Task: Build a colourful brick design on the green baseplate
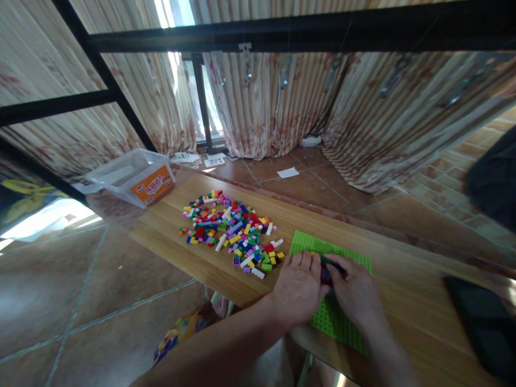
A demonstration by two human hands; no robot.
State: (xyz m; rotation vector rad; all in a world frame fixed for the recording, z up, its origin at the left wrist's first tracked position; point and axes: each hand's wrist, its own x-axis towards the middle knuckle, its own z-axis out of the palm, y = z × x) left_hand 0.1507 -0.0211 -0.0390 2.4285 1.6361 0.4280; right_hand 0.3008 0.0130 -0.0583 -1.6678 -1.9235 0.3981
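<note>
- At ten o'clock from the green baseplate (pixel 306 242), a clear plastic box (pixel 115 180) is standing by the counter (pixel 407 290).
- Nearer, also at ten o'clock, loose bricks (pixel 236 228) are lying heaped.
- My left hand (pixel 300 287) is touching the small brick build (pixel 325 273), fingers side by side; I cannot tell how firmly they are gripping.
- That build is sitting over the baseplate, between my hands, partly hidden.
- My right hand (pixel 357 290) is curling its fingers at the build; their closure I cannot tell.
- At three o'clock, a dark flat device (pixel 481 322) is lying.
</note>
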